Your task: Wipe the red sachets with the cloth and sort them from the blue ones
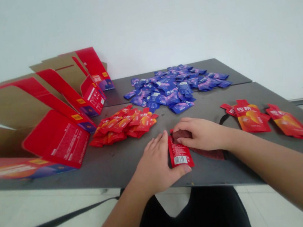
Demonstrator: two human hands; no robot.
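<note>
A red pouch (179,154) lies flat on the table near its front edge, barcode side up. My left hand (157,162) holds it down, its fingers stretched along the left side and its thumb across the bottom corner. Bunched in my right hand (200,132) is a reddish-brown cloth (210,153), pressed against the pouch's upper part. Part of the cloth trails to the right under my wrist. The pouch's top end is partly hidden by my right fingers and the cloth.
Red pouches (124,123) are heaped left of centre, with a spread of blue pouches (168,92) behind. Several open red boxes (58,138) stand at the left. More orange-printed pouches (251,117) lie on the right. The grey table (291,119) reaches towards a white wall.
</note>
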